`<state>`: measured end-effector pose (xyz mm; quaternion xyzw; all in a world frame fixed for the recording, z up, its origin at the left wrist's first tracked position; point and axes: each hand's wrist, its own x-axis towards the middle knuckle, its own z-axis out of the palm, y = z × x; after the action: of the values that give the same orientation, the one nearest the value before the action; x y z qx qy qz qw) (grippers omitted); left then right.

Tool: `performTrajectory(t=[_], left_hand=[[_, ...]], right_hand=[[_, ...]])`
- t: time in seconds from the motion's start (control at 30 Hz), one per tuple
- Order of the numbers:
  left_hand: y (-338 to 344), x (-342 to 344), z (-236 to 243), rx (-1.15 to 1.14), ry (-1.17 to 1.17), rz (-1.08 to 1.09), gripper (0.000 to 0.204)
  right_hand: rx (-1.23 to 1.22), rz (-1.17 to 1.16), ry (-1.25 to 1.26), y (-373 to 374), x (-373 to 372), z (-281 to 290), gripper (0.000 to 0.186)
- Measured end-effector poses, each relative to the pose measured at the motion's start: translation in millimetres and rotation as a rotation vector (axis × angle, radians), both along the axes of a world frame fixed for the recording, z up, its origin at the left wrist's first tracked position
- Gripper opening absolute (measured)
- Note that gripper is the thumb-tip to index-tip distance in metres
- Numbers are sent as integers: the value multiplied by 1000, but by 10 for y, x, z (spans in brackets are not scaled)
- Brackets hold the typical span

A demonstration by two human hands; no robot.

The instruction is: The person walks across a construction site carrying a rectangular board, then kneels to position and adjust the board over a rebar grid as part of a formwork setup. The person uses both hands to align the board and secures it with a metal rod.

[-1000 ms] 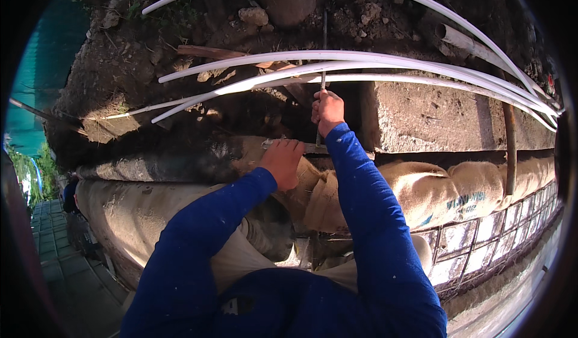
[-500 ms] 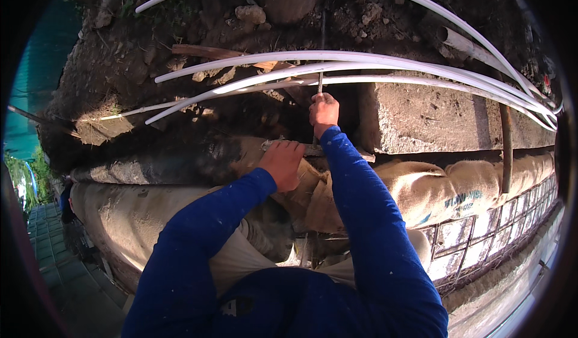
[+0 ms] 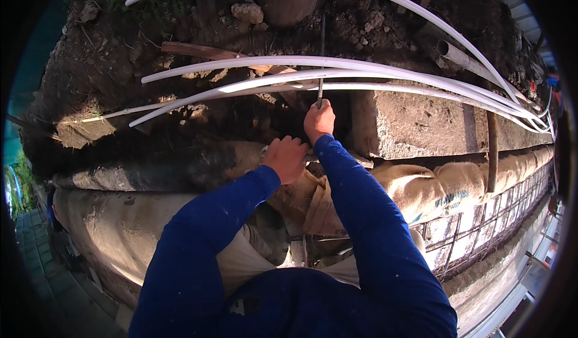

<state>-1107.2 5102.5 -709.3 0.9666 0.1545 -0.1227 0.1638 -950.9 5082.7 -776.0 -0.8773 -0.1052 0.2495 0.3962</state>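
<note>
My right hand [image 3: 320, 121] is closed round a thin dark metal rod [image 3: 322, 52], which points away from me and passes by the white pipes. Just nearer and to its left, my left hand [image 3: 286, 159] is closed over a rough, stick-like bar [image 3: 361, 160] lying crosswise. Most of that bar is hidden by my hand and right sleeve; its material is unclear. Beneath both hands lies brown burlap sacking [image 3: 313, 208]. Several white plastic pipes [image 3: 277, 62] arc across, beyond my hands.
A concrete block [image 3: 421, 124] stands to the right of my right hand. Filled burlap sacks [image 3: 451, 181] lie along a steel bar grid [image 3: 469, 226]. An upright wooden stake [image 3: 493, 151] crosses them. Reddish boards [image 3: 201, 50] and stones [image 3: 247, 13] rest on the dug soil.
My right hand has come nearer to me and closer to the left hand, still gripping the rod. The left hand stays on the bar. The whole view has shifted slightly.
</note>
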Motion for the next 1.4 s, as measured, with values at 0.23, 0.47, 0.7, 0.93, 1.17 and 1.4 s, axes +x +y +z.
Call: performTrajectory(t=[0.23, 0.47, 0.7, 0.93, 1.17, 1.4], left_hand=[[36, -66, -61, 53, -59, -8, 26], [-59, 112, -132, 51, -56, -28, 38], [-101, 110, -185, 117, -74, -39, 39], [-124, 134, -210, 102, -137, -98, 33], [-128, 122, -180, 51, -156, -62, 28], [-168, 109, -221, 26, -187, -67, 28]], right_hand=[[4, -11, 30, 94, -52, -9, 31], [187, -9, -185, -519, -31, 234, 32], [385, -242, -331, -1833, -629, 688, 14], [233, -585, 118, -1982, -660, 197, 50], [343, -527, 130, -1873, -538, 174, 40], [324, -490, 128, -1891, -401, 161, 37]])
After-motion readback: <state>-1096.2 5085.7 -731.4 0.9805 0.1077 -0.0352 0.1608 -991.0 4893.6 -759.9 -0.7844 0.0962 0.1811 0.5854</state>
